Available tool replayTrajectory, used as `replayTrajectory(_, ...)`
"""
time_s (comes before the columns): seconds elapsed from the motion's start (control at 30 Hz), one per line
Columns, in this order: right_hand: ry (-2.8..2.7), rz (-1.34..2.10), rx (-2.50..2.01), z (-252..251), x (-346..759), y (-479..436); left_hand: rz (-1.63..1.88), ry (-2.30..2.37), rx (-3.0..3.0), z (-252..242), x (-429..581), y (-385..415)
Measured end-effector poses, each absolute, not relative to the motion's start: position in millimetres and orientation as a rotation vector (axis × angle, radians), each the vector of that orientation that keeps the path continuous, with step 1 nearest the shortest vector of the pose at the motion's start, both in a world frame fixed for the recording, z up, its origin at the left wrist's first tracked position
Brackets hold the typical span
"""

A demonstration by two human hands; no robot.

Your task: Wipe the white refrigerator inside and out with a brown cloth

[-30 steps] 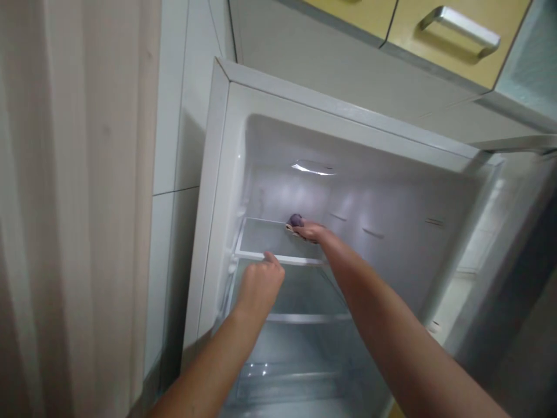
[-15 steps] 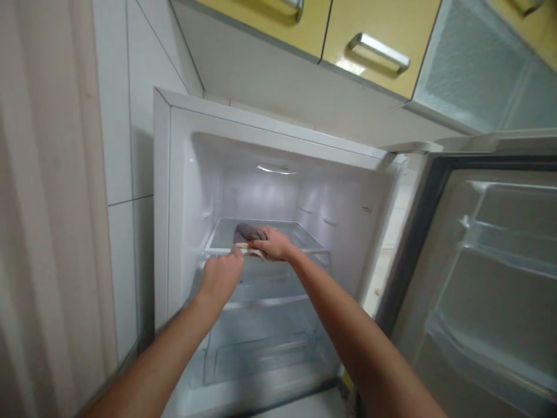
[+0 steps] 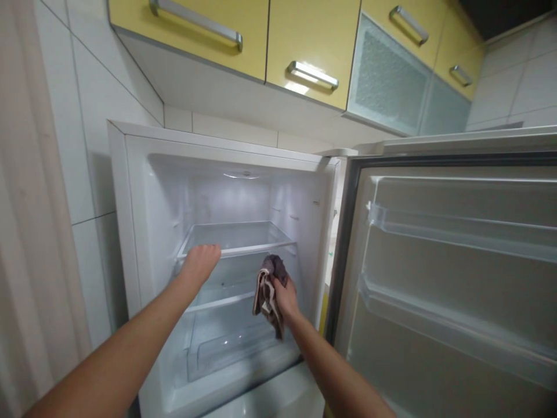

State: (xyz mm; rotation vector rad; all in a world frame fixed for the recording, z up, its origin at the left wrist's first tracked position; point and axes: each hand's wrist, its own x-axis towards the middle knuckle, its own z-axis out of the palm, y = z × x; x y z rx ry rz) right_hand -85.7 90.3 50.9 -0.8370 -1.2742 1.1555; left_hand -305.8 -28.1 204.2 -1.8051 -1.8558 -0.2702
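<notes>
My left hand [image 3: 201, 262] is closed over the front edge of the upper glass shelf [image 3: 239, 233] inside the open fridge [image 3: 150, 139], toward its left side. The fingers curl away from view. Bunched in my right hand [image 3: 287, 297] is a dark grey-brown cleaning cloth [image 3: 266, 293] with a pale lining, its loose end hanging down. The cloth is in front of the shelves, right of centre, just below the upper shelf's front edge. A lower shelf [image 3: 221, 303] and a clear drawer [image 3: 230, 351] lie beneath.
The fridge door [image 3: 456, 261] stands wide on the right, with clear door racks [image 3: 470, 229]. Yellow wall cabinets [image 3: 313, 40] with metal handles hang above. A pale curtain [image 3: 39, 232] and a tiled wall [image 3: 87, 174] are on the left.
My right hand has drawn the cloth off the upper shelf, down and toward me. My left hand has left the cloth for the shelf's front edge. The view has turned right.
</notes>
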Motion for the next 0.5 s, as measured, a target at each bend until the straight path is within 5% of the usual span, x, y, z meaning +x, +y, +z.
replayTrajectory(0.17, -0.752, 1.789, -0.411, 61, -101, 112, -0.192, -1.862, -1.762, 203, -305, -21)
replayTrajectory(0.5, -0.787, 1.738, -0.075, 134, -129, 148, -0.064, -1.852, -1.775, 197, -316, -18)
